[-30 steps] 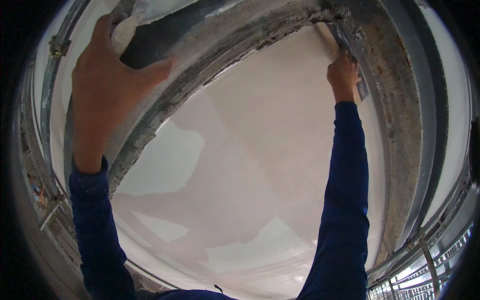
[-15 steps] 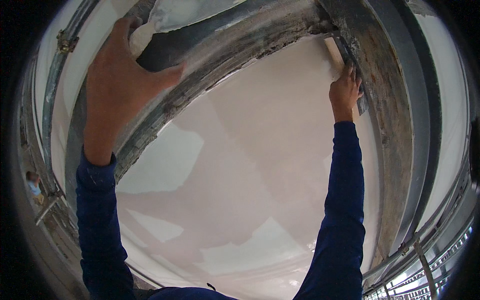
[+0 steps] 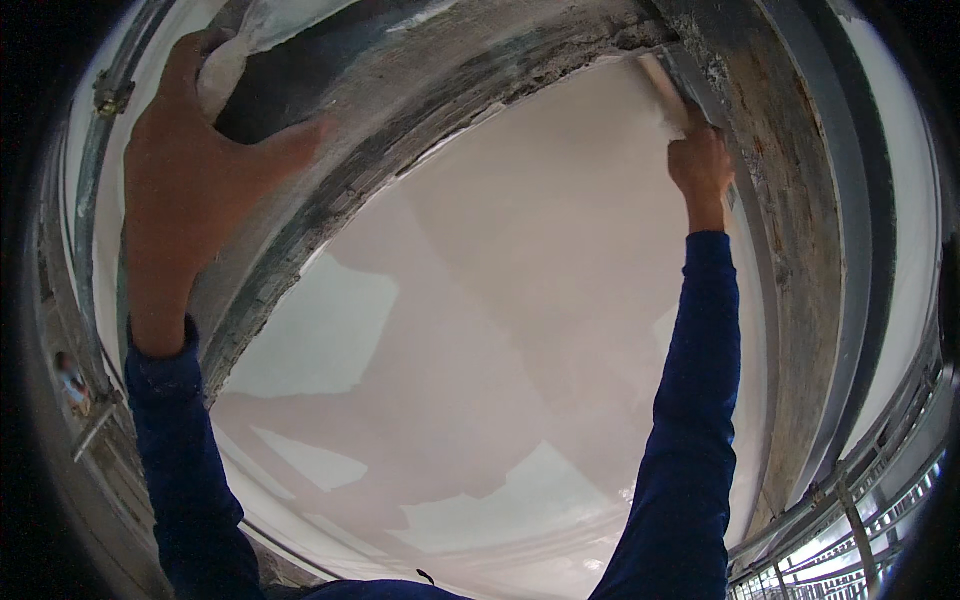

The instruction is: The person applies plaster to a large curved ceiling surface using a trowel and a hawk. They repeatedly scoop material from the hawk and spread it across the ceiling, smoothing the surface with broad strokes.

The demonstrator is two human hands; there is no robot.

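My right hand point(image 3: 702, 160) is closed around a long plastering trowel, its grey blade point(image 3: 688, 78) and pale strip lying along the right edge of the smooth panel. Fresh plaster point(image 3: 500, 240), pinkish-beige, covers much of this panel, with whiter patches point(image 3: 325, 320) among it. At upper left my left hand point(image 3: 190, 190) grips the rounded white end of a flat, white-smeared tool point(image 3: 285, 20). Its thumb stretches out to the right, and the other fingers are mostly hidden. The full shape of that tool is cut off by the top of the picture.
A rough grey border point(image 3: 370, 165) curves along the panel's upper left side. On the right runs a stained brown-grey beam point(image 3: 790, 220). A metal pipe with a clamp point(image 3: 112, 95) stands at far left, near a distant person point(image 3: 72, 385). Metal railings point(image 3: 850, 530) are at lower right.
My left hand has shifted left and slightly down with the white-smeared tool. My right hand has slid a little up and right along the edge, its fingers now more tightly curled around the trowel.
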